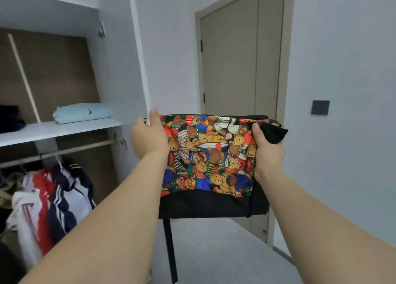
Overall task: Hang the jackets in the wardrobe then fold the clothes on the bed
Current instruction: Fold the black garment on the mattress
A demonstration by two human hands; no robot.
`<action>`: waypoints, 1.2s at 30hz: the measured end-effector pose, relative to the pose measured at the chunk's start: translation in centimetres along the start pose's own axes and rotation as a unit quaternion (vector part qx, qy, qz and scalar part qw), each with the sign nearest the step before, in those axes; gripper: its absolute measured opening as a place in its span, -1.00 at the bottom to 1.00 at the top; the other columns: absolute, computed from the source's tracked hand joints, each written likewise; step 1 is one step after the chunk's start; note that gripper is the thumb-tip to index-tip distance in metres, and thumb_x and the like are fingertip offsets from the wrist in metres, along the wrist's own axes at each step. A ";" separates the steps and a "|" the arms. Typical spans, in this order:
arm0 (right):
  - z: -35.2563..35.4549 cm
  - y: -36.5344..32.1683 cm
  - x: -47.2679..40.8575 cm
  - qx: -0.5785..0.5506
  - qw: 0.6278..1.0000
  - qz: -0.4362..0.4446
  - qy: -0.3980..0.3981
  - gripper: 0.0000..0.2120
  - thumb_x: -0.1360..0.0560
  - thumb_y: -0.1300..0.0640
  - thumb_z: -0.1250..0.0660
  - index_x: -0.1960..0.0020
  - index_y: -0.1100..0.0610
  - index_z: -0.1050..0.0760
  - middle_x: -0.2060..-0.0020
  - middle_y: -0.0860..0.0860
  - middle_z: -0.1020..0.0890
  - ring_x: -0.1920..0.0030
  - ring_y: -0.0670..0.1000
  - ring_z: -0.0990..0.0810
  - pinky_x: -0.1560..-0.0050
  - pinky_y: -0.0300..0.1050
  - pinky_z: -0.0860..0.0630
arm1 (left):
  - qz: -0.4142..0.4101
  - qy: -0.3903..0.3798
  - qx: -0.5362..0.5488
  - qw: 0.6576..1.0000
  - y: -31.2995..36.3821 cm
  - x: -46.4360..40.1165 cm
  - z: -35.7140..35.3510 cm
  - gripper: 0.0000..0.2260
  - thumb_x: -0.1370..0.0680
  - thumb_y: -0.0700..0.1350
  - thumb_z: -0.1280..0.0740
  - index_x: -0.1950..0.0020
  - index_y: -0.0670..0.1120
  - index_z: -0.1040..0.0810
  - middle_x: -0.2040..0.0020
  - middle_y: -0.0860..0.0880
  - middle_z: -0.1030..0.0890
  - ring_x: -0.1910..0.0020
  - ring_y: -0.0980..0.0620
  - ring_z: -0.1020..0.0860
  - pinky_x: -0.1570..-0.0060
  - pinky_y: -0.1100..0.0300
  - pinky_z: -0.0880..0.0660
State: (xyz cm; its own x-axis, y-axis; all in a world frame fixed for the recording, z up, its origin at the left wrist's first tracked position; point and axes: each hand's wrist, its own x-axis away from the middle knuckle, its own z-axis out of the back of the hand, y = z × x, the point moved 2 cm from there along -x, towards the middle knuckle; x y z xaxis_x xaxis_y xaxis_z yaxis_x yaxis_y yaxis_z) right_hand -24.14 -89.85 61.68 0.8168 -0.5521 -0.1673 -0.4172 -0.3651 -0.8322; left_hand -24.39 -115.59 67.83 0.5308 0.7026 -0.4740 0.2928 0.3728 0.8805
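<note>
A folded black garment with a bright teddy-bear print (209,155) is held up in front of me, level with the wardrobe shelf. My left hand (149,135) grips its left edge, thumb on top. My right hand (267,151) grips its right edge, where a black corner of cloth sticks out. A black strap hangs down from the garment's underside. In the open wardrobe to the left, a folded light-blue garment (82,113) lies on the white shelf (53,131). Below it, a red, white and navy striped jacket (51,200) hangs from the rail (85,147).
A dark folded item (10,121) sits at the shelf's far left. The wardrobe door (126,69) stands open beside my left hand. A closed beige door (240,58) is straight ahead, with a dark wall switch (320,107) to its right. Grey floor lies below.
</note>
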 end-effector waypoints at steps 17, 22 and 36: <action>-31.2 11.4 16.4 0.042 0.970 -0.116 -0.212 -0.48 -0.20 -0.35 -0.53 0.10 0.02 -0.51 0.20 -0.03 -0.68 0.17 0.02 -0.68 0.07 0.06 -0.64 | 0.001 0.239 -0.172 0.956 -7.3 -19.0 27.6 -0.65 -0.62 0.24 -0.10 0.00 -0.04 -0.36 0.29 0.13 -0.37 0.34 0.19 -0.32 0.42 0.18 -0.17; -39.6 15.4 18.3 0.039 0.957 -0.159 -0.239 -0.37 -0.13 -0.35 -0.55 0.04 0.09 -0.55 0.17 0.03 -0.68 0.14 0.09 -0.68 0.02 0.11 -0.63 | -0.002 0.207 -0.122 0.971 -10.6 -24.6 30.8 -0.77 -0.60 -0.02 -0.15 -0.21 -0.01 -0.22 0.00 -0.10 -0.54 0.20 -0.04 -0.53 0.32 0.12 -0.36; -67.3 20.9 22.3 -0.017 0.886 -0.239 -0.396 -0.45 -0.29 -0.22 -0.54 0.01 0.17 -0.47 0.12 0.09 -0.68 0.15 0.11 -0.68 0.06 0.07 -0.64 | -0.155 0.304 -0.318 0.884 -11.1 -47.7 36.9 -0.69 -0.59 -0.24 -0.18 -0.33 -0.11 -0.30 -0.24 -0.20 -0.46 -0.19 -0.24 -0.47 -0.14 -0.13 -0.38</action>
State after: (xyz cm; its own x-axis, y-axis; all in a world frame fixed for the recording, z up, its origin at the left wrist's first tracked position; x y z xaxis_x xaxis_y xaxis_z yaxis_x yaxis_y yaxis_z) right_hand -41.47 -160.24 76.20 0.9212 0.3665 -0.1305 0.0507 -0.4458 -0.8937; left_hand -23.66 -175.62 80.39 -0.0798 0.6301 -0.7724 -0.2603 0.7348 0.6263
